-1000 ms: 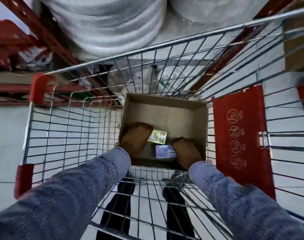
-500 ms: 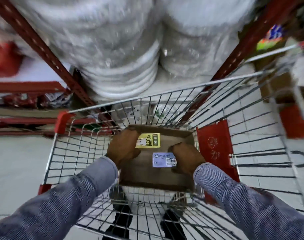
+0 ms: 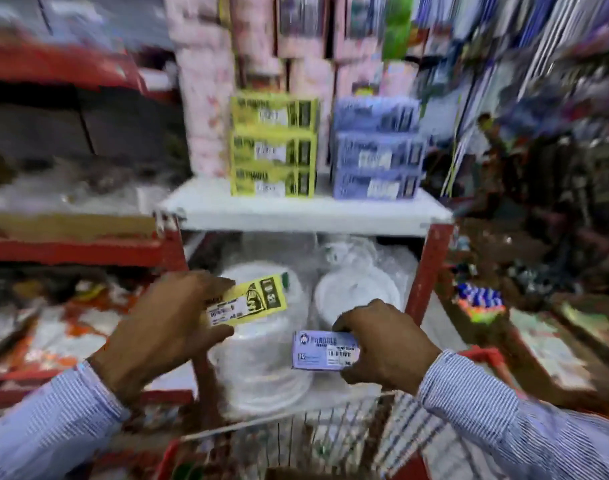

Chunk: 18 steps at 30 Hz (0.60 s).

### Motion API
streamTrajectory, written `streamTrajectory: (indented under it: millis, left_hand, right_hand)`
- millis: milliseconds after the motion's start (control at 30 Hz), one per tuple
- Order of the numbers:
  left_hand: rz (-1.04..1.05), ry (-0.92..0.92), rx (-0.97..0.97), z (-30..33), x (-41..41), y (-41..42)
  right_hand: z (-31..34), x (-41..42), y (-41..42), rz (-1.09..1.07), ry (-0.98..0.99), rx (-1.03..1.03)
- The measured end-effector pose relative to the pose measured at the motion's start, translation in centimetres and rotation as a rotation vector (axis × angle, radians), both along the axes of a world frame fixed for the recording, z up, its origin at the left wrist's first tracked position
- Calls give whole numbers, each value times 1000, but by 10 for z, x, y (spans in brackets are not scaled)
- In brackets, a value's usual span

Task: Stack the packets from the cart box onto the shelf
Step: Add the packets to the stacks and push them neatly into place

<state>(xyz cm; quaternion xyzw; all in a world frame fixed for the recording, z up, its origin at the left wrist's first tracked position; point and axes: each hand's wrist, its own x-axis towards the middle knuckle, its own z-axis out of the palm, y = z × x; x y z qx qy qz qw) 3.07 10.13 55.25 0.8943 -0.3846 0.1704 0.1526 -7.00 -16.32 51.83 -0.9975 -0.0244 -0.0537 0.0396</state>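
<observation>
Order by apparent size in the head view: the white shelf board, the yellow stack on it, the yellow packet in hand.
1. White shelf board, largest.
2. Yellow stack of three packets.
3. Yellow packet in the left hand, smallest, though nearer the camera.

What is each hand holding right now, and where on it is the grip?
Left hand holds a yellow packet, grip at its left end. Right hand holds a purple packet, grip at its right end.
</observation>
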Motion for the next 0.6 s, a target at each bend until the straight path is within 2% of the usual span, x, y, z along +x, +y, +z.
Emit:
streamTrajectory:
  millis: [233,433,600]
  left_hand:
    - [34,-215,-85,99,15,7]
    - [-13,-264,-176,144,46,-13]
    - [-61,-327,-213,167,77,-45]
  right_hand:
    - [120,3,-10,-37,-263,-60]
    - [185,19,-34,-142,-448,-129]
    - [215,44,-56,-230,-566,-167]
